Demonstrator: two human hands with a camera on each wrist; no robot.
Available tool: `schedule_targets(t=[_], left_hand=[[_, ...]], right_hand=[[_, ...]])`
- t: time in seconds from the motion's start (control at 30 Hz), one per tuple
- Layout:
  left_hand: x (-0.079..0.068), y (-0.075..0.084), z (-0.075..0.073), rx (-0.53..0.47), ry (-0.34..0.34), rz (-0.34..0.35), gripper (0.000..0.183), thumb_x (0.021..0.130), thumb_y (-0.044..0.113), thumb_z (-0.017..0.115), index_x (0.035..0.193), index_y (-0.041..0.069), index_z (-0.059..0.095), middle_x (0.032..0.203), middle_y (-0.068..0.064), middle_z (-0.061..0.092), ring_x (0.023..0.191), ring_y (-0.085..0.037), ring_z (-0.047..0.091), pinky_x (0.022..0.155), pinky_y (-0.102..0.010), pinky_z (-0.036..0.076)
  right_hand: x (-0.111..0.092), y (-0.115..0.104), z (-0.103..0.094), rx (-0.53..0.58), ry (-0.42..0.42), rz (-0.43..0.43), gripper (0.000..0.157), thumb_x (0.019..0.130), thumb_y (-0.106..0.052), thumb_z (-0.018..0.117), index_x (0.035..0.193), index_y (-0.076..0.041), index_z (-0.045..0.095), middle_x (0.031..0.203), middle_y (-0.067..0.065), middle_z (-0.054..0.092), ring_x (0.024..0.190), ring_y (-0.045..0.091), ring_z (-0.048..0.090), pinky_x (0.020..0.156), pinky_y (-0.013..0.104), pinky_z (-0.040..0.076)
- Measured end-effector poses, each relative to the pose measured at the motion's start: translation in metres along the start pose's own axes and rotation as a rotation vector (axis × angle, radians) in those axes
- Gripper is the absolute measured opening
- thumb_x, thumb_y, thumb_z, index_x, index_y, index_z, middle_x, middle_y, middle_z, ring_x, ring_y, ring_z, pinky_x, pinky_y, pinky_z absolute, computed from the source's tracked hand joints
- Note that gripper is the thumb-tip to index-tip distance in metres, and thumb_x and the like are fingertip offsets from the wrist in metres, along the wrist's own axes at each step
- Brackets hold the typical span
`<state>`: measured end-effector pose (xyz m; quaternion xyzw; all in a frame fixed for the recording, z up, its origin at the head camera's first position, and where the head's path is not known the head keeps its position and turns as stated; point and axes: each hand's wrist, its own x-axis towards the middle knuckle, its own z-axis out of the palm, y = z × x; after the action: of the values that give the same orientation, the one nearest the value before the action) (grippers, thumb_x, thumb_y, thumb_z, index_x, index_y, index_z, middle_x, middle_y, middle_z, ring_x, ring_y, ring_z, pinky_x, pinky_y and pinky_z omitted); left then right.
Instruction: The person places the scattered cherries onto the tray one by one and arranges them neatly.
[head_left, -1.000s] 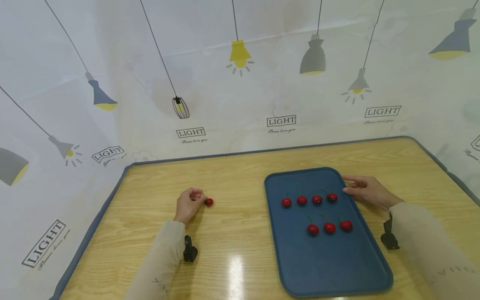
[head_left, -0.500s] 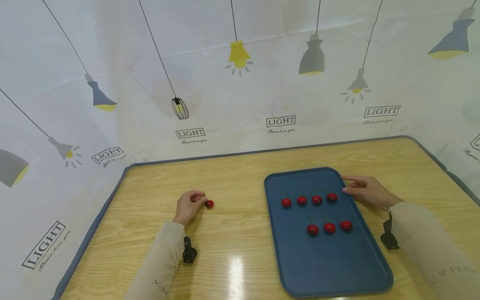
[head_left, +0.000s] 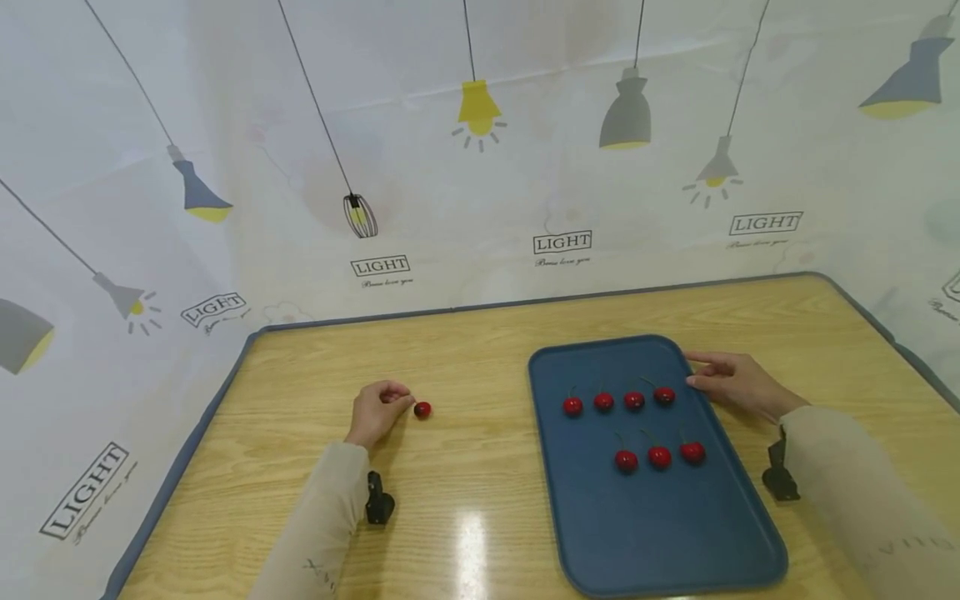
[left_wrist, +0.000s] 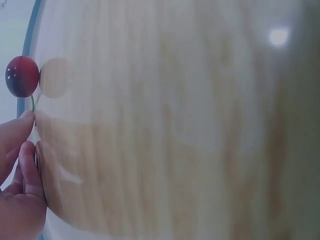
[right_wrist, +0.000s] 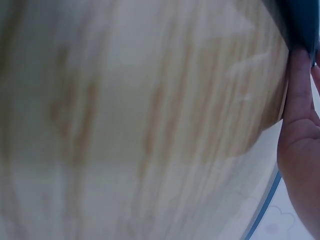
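A red cherry [head_left: 422, 409] is just above or on the wooden table, left of the tray. My left hand [head_left: 380, 413] pinches its thin green stem between thumb and fingers; in the left wrist view the dark red cherry [left_wrist: 22, 76] sits beyond the fingertips. On the blue tray [head_left: 667, 533] lie several more stemmed cherries in two rows, a back row [head_left: 633, 401] and a shorter front row [head_left: 659, 457]. At the tray's right edge, my right hand [head_left: 738, 383] holds the rim; the right wrist view has its fingers [right_wrist: 300, 85] against the blue edge.
The pale wooden table [head_left: 465, 467] has a dark blue border [head_left: 352, 317] along its edge. Behind it and at the sides hangs a light wall covering [head_left: 450, 192] printed with lamps. Both wrists wear small black cameras, including the left one [head_left: 379, 500].
The cherry at my left hand has shifted slightly right and nearer, so it sits a little farther from the fingertips. The tray, its cherries and my right hand stay still.
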<state>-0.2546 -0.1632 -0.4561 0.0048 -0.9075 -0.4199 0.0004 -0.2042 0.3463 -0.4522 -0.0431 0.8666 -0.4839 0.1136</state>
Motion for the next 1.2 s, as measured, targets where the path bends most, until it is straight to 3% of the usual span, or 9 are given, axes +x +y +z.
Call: schedule_targets(t=[0.4, 0.6, 0.9, 1.2], left_hand=[[0.001, 0.0, -0.006, -0.027, -0.091, 0.003, 0.016, 0.082, 0.007, 0.062, 0.096, 0.0, 0.065, 0.089, -0.009, 0.061, 0.081, -0.019, 0.053, 0.072, -0.03, 0.043], [0.001, 0.003, -0.006, 0.003, -0.094, -0.017, 0.013, 0.081, 0.007, 0.063, 0.092, 0.001, 0.066, 0.086, -0.007, 0.061, 0.077, -0.018, 0.053, 0.068, -0.027, 0.042], [0.0, 0.002, -0.008, 0.027, -0.103, 0.026, 0.008, 0.082, 0.008, 0.063, 0.085, 0.002, 0.065, 0.082, -0.007, 0.06, 0.073, -0.017, 0.052, 0.065, -0.026, 0.04], [-0.002, 0.0, -0.011, -0.064, -0.112, 0.014, 0.012, 0.084, 0.01, 0.061, 0.091, 0.0, 0.063, 0.092, -0.01, 0.06, 0.081, -0.02, 0.055, 0.072, -0.03, 0.043]], right_hand=[[-0.002, -0.001, 0.001, 0.017, -0.002, -0.007, 0.061, 0.087, -0.026, 0.057, 0.135, 0.002, 0.03, 0.106, 0.021, 0.053, 0.085, 0.006, 0.054, 0.072, 0.023, 0.048], [-0.003, 0.002, 0.001, 0.007, 0.004, -0.001, 0.064, 0.086, -0.029, 0.057, 0.135, 0.002, 0.031, 0.108, 0.021, 0.053, 0.086, 0.006, 0.053, 0.072, 0.024, 0.048], [-0.002, 0.002, 0.001, -0.006, 0.009, -0.001, 0.063, 0.086, -0.029, 0.057, 0.135, 0.002, 0.032, 0.104, 0.016, 0.054, 0.085, 0.006, 0.053, 0.071, 0.022, 0.047], [-0.002, -0.001, 0.0, -0.029, -0.005, -0.01, 0.061, 0.088, -0.028, 0.056, 0.135, 0.002, 0.031, 0.103, 0.017, 0.055, 0.086, 0.008, 0.055, 0.072, 0.022, 0.047]])
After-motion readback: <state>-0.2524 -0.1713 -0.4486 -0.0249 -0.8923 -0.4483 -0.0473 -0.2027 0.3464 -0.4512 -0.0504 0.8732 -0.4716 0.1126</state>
